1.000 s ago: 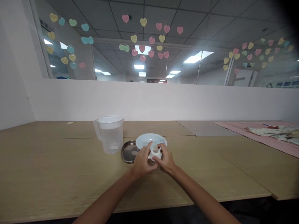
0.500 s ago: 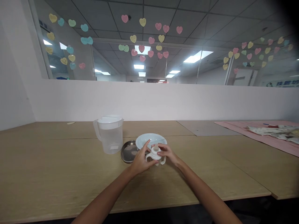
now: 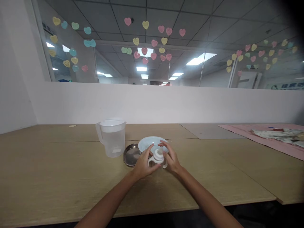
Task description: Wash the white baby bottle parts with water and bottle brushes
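Note:
My left hand (image 3: 143, 163) is closed around the left side of a baby bottle (image 3: 158, 158) with a white collar, a pale teat on top and two white side handles. Its thumb lies across the front, below the collar. My right hand (image 3: 172, 158) is at the bottle's right side, fingers spread and curved above the collar, thumb beside the teat. Whether that thumb touches the collar, I cannot tell. Much of the bottle's body is hidden by the hands. Just behind it stands a pale blue-white bowl (image 3: 147, 141).
A round metal dish (image 3: 130, 155) lies left of the bowl. Further left stands a lidded clear plastic pitcher (image 3: 114, 139). The wooden table (image 3: 71, 177) meets a white wall. At far right, packets (image 3: 273, 135) lie on a pink sheet (image 3: 242, 131).
My right hand's fingers have lifted off the collar and spread, with the hand turned more upright. My left hand keeps its hold, and the bottle tilts slightly.

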The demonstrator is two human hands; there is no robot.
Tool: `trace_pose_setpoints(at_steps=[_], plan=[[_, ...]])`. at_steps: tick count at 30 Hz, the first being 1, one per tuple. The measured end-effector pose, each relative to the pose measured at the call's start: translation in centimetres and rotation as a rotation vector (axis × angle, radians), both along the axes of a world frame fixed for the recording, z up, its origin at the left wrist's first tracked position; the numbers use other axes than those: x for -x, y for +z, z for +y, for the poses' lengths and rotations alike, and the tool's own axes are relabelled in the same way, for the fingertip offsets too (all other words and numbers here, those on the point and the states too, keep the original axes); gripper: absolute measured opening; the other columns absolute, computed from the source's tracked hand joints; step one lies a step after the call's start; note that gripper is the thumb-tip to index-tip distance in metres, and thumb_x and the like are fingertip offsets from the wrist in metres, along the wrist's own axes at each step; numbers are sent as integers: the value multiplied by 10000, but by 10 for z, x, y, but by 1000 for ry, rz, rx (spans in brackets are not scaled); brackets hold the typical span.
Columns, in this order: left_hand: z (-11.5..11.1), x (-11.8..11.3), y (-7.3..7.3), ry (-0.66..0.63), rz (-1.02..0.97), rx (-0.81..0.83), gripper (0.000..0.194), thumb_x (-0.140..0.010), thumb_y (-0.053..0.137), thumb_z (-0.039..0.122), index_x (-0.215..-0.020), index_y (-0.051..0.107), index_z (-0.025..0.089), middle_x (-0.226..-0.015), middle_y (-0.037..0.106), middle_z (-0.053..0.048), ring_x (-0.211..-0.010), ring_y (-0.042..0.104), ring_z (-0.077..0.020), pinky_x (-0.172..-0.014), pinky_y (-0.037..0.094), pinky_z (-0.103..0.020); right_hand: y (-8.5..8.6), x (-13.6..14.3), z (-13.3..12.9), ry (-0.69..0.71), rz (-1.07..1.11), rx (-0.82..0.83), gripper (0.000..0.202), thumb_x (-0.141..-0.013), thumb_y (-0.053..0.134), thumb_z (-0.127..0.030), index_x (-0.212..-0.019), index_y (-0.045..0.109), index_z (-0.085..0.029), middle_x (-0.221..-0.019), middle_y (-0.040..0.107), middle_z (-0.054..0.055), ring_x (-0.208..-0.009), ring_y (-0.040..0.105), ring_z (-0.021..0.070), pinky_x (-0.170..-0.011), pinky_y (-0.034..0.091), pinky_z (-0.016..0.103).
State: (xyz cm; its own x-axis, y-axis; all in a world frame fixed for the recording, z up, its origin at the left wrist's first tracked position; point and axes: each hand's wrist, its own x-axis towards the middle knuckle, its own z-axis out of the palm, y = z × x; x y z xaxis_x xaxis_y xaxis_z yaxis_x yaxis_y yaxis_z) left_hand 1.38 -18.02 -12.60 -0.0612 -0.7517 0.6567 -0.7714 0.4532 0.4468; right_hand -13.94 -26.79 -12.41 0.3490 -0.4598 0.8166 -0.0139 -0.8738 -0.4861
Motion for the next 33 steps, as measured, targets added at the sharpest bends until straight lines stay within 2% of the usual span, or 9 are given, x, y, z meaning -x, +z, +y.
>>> trace_pose_setpoints(at_steps=[4, 7, 11, 14, 20, 24, 28, 33], plan=[[-1, -1, -1, 5, -10, 9, 787, -679, 592, 414, -1322, 217, 161, -912, 526, -50, -875, 503, -178, -849, 393, -357, -1, 5, -15, -176, -179, -143, 316, -848, 361, -340, -1069, 495, -159, -910, 594, 75, -861, 548, 186, -788, 425, 340], [-1, -1, -2, 1, -13, 16, 781, -675, 594, 419, -1317, 232, 161, -909, 528, -49, -871, 505, -179, -840, 399, -355, -4, 8, -17, -95, -95, -116, 335, -867, 318, -371, -1020, 534, -166, -861, 599, 65, -817, 558, 176, -754, 433, 306], [-1, -1, -2, -5, -9, 2, 768, -677, 592, 416, -1312, 239, 165, -916, 528, -50, -879, 503, -179, -843, 399, -358, -7, 2, -3, 22, 154, 36, 382, -798, 456, -425, -1069, 534, -167, -988, 589, 86, -907, 536, 211, -810, 418, 338], [-1, -1, -2, 5, 7, -1, 742, -689, 584, 404, -1308, 246, 172, -932, 526, -52, -880, 502, -174, -840, 399, -352, -6, -6, 5, 31, 174, -44, 435, -739, 558, -403, -1107, 514, -176, -1007, 591, 82, -896, 545, 212, -799, 434, 347], [-1, 0, 0, 8, 27, -16, 732, -709, 560, 433, -1313, 241, 170, -945, 544, -55, -881, 508, -177, -827, 405, -349, 6, -11, 4, 245, -57, -377, 444, -653, 662, -331, -1056, 550, -183, -1092, 577, 88, -986, 545, 216, -857, 437, 364], [-1, 0, 0, 12, 2, -6, 723, -707, 557, 443, -1307, 259, 171, -947, 548, -59, -902, 502, -186, -836, 396, -357, 11, -9, -3, 296, -246, -558, 464, -599, 703, -303, -1024, 566, -173, -1124, 562, 104, -950, 564, 219, -820, 468, 369], [-2, 0, -2, 24, -22, 4, 708, -708, 552, 449, -1297, 282, 165, -928, 546, -58, -884, 505, -184, -825, 398, -353, 15, -3, -12, 375, -497, -768, 465, -609, 707, -248, -1044, 546, -215, -999, 616, 36, -846, 592, 156, -764, 502, 296], [-3, 0, -2, 20, -58, 17, 681, -716, 537, 466, -1285, 298, 176, -966, 546, -67, -888, 504, -184, -823, 399, -346, 19, 8, -22, 577, -773, -952, 325, -615, 704, -155, -897, 569, -244, -915, 623, -20, -884, 582, 111, -835, 487, 229]])
